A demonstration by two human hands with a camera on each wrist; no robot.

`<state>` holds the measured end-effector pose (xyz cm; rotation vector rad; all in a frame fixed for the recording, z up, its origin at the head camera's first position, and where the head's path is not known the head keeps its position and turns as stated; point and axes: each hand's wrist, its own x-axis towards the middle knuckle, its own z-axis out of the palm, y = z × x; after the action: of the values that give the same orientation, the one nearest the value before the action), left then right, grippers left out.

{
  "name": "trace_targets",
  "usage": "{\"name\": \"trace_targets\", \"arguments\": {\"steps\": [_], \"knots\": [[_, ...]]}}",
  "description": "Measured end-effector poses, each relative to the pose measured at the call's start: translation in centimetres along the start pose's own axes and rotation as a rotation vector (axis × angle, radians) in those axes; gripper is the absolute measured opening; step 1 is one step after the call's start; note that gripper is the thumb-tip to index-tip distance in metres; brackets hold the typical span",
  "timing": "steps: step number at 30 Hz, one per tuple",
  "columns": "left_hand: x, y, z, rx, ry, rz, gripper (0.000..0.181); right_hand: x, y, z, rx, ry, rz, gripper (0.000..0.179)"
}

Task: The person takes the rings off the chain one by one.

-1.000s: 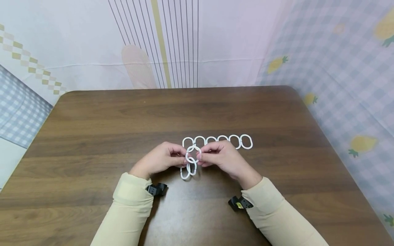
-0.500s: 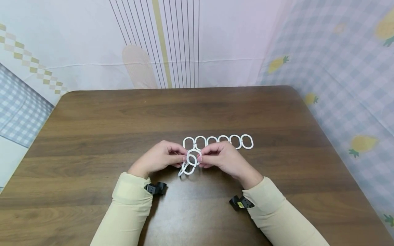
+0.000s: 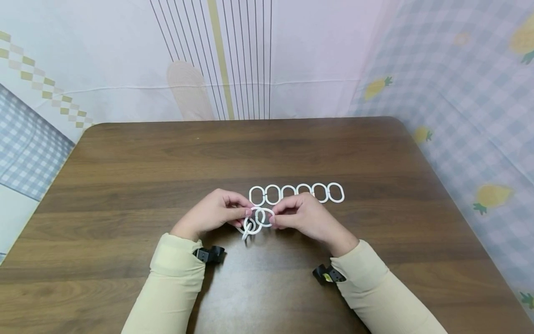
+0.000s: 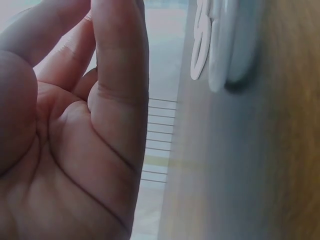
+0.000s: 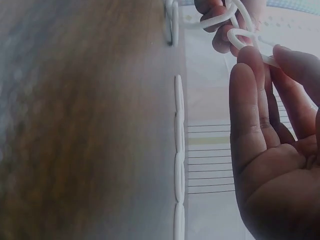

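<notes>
Between both hands are several interlinked white oval plastic rings, low over the wooden table (image 3: 267, 287). My right hand (image 3: 310, 219) pinches the right end of one white ring (image 3: 266, 226) between thumb and fingers. My left hand (image 3: 212, 214) pinches a second white ring (image 3: 253, 233) that is linked through the first. More linked rings dangle below the left fingers, partly overlapping. In the right wrist view, the right thumb and fingertips meet on a ring (image 5: 270, 61), with the left fingertips beyond it. The left fingertips are cut off in the left wrist view.
Just behind the hands lies a row of several white oval rings (image 3: 335, 183), side by side on the table, partly covered by the right hand. A patterned cloth (image 3: 313, 55) hangs behind the table's far edge. Black wrist cameras sit at both cuffs.
The linked rings have turned and spread sideways: the right-hand ring now lies right of the left one. The dangling rings have swung left. Both hands stay nearly in place.
</notes>
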<state>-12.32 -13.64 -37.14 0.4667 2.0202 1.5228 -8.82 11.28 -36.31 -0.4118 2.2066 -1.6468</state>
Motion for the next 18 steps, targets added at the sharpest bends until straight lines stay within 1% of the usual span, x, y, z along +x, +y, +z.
{"name": "trace_targets", "arguments": {"steps": [3, 5, 11, 18], "knots": [[-0.03, -0.03, -0.14, -0.002, 0.009, -0.011, 0.019, -0.02, 0.06, -0.09, -0.071, 0.003, -0.015, 0.008], [-0.06, -0.04, -0.21, -0.005, 0.016, -0.016, 0.02, -0.04, 0.08, -0.1, -0.094, 0.002, -0.018, 0.008], [-0.17, 0.0, -0.44, -0.009, 0.041, -0.014, 0.021, -0.03, 0.0, -0.07, -0.112, 0.007, -0.02, 0.006], [-0.28, 0.19, -0.58, -0.019, 0.05, -0.012, 0.022, 0.0, 0.04, -0.17, -0.14, 0.016, -0.029, 0.006]]}}
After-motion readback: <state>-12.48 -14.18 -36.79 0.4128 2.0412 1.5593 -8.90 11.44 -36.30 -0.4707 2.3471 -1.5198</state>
